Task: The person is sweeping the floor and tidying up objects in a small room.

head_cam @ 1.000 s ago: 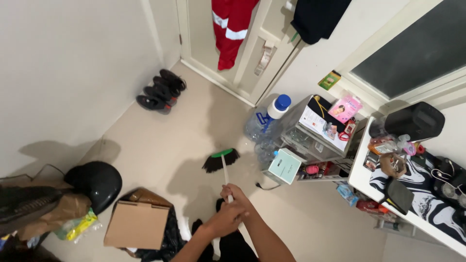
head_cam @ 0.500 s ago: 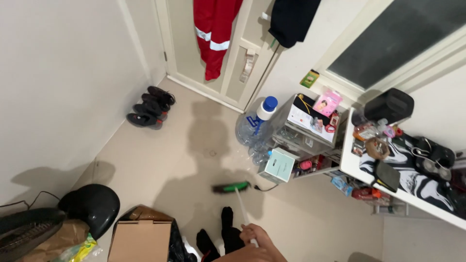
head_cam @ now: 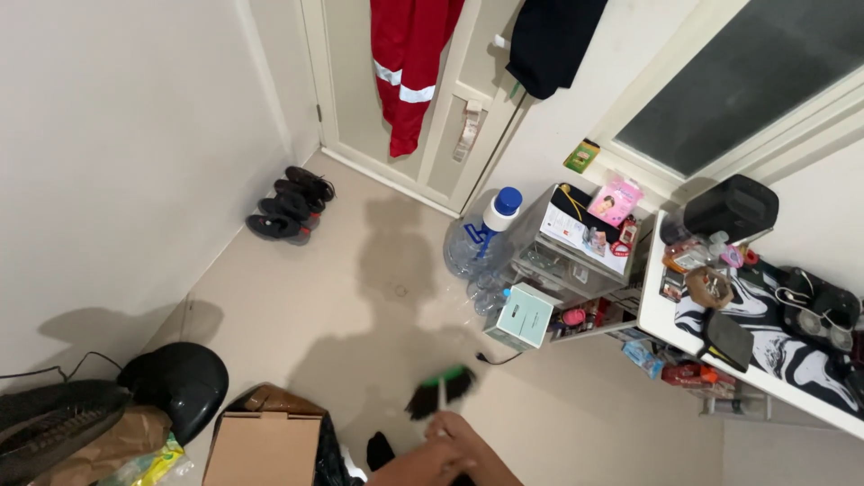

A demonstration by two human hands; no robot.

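A person's hands grip the white handle of a broom [head_cam: 440,391] above a beige tiled floor [head_cam: 297,297].
Both the right hand [head_cam: 468,447] and the left hand [head_cam: 416,466] close around the stiff, light-looking handle; the soft black bristles sit just ahead, near a cardboard box [head_cam: 263,448].

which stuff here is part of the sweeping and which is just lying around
In use: broom, both hands gripping its handle, floor.

Lying about: shoes, water jug, cardboard box, black fan base, teal box, red garment.
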